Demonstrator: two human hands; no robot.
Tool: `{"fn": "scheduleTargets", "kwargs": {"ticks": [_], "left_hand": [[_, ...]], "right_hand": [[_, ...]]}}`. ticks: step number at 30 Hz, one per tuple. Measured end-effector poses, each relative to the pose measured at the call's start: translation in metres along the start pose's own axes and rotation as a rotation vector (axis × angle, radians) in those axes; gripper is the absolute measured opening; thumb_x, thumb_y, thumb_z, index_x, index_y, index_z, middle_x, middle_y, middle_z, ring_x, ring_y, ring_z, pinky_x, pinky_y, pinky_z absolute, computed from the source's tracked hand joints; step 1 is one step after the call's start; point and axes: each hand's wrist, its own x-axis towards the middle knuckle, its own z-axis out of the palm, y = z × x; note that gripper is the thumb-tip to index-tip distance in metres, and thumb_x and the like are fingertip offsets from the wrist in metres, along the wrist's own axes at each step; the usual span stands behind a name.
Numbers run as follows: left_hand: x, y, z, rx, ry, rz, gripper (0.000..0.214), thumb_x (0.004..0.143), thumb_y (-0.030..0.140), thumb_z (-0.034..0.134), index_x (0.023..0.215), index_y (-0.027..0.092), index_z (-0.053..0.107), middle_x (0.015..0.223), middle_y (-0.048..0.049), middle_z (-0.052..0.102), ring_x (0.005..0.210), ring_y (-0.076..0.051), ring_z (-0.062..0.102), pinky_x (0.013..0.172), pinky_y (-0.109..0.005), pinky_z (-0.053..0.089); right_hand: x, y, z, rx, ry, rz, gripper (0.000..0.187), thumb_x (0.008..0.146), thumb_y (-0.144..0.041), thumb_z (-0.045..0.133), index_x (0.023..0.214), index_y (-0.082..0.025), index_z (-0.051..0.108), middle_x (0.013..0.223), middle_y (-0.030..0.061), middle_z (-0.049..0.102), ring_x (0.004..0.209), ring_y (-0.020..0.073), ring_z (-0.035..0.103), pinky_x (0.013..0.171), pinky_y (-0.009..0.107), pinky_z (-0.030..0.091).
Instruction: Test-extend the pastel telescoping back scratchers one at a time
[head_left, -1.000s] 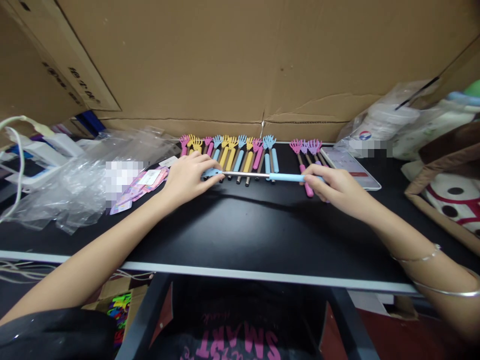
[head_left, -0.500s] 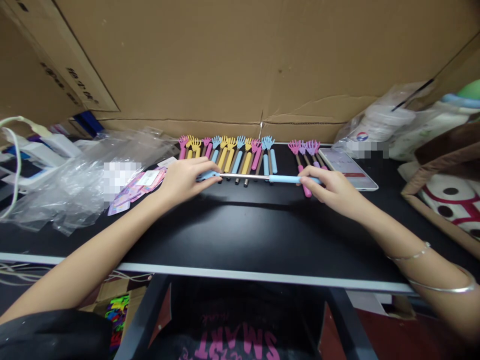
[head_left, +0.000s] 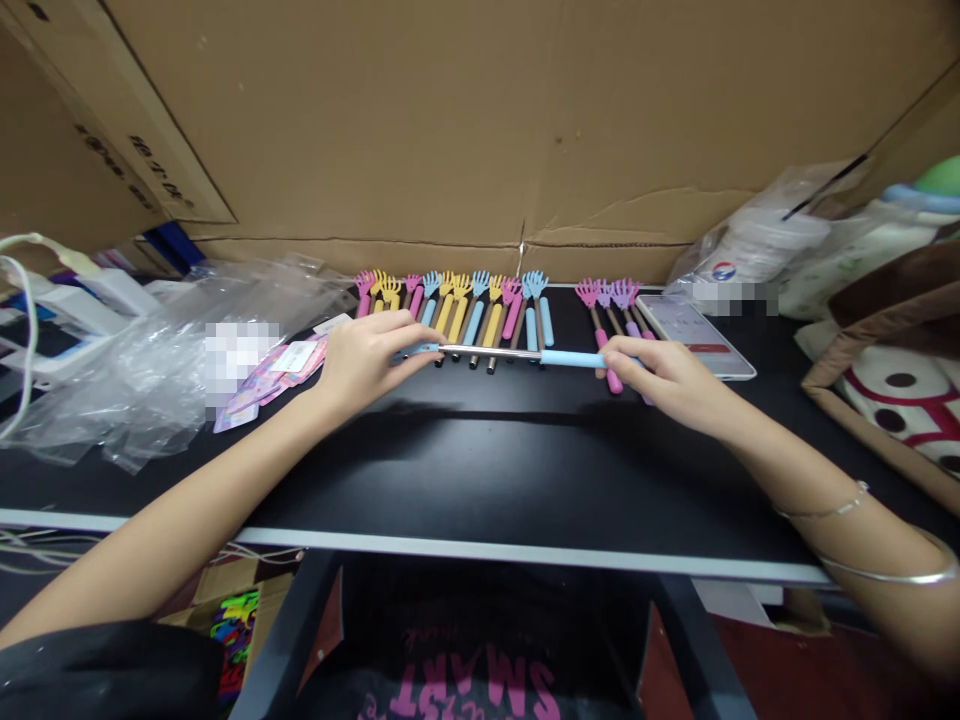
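A blue telescopic back scratcher [head_left: 574,358] is stretched level above the black desk, its metal rod bare in the middle. My left hand [head_left: 379,352] is closed on its blue head end, which the fingers partly hide. At the other end, my right hand [head_left: 660,375] grips the blue handle, covering its tip. Behind the rod lies a row of pink, yellow and blue back scratchers [head_left: 478,310]. Just beyond my right hand rests a smaller group of pink and purple back scratchers [head_left: 607,305].
A phone [head_left: 709,340] lies right of the small group. Clear plastic bags [head_left: 172,350] and pink printed cards [head_left: 277,378] are at the left. On the right stand a bagged cup [head_left: 772,245] and a brown-trimmed bag [head_left: 847,400]. Cardboard [head_left: 420,130] walls the back.
The rod between my hands is very slightly longer, as my right hand has shifted a little to the right. Otherwise the desk looks the same.
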Motion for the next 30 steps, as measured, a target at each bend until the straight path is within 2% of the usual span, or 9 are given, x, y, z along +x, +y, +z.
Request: {"fn": "scheduleTargets", "kwargs": {"ticks": [6,12,20,30], "left_hand": [[-0.001,0.001,0.002,0.034,0.049,0.066,0.023,0.093,0.037,0.057,0.091,0.02,0.073,0.074,-0.0018,0.066,0.068,-0.014,0.061,0.054,-0.024,0.034],[-0.001,0.004,-0.001,0.039,0.04,0.078,0.022,0.093,0.036,0.057,0.093,0.021,0.072,0.074,-0.0015,0.066,0.069,-0.014,0.06,0.055,-0.024,0.035],[0.001,0.006,0.0,-0.016,-0.051,0.009,0.023,0.094,0.037,0.055,0.105,0.026,0.072,0.072,-0.0001,0.061,0.064,-0.014,0.056,0.057,-0.023,0.035],[0.001,0.007,0.001,-0.134,-0.103,-0.098,0.027,0.094,0.043,0.053,0.1,0.027,0.074,0.081,-0.0008,0.066,0.064,-0.012,0.056,0.057,-0.023,0.036]], "right_hand": [[0.0,0.004,0.002,0.03,-0.047,0.038,0.053,0.089,-0.065,0.036,0.069,-0.021,0.056,0.061,0.0011,0.052,0.054,0.0131,0.046,0.055,0.027,0.035],[0.0,0.004,0.003,0.046,-0.061,0.081,0.056,0.088,-0.068,0.035,0.067,-0.02,0.055,0.059,0.0006,0.05,0.054,0.0128,0.044,0.056,0.028,0.034],[0.003,0.007,0.007,0.02,-0.033,0.074,0.048,0.088,-0.062,0.039,0.072,-0.021,0.058,0.061,0.0007,0.053,0.058,0.0147,0.05,0.062,0.029,0.037],[0.003,0.009,0.011,0.005,0.016,0.043,0.04,0.088,-0.054,0.042,0.073,-0.021,0.059,0.059,-0.0004,0.052,0.059,0.0158,0.051,0.068,0.03,0.04]]}}
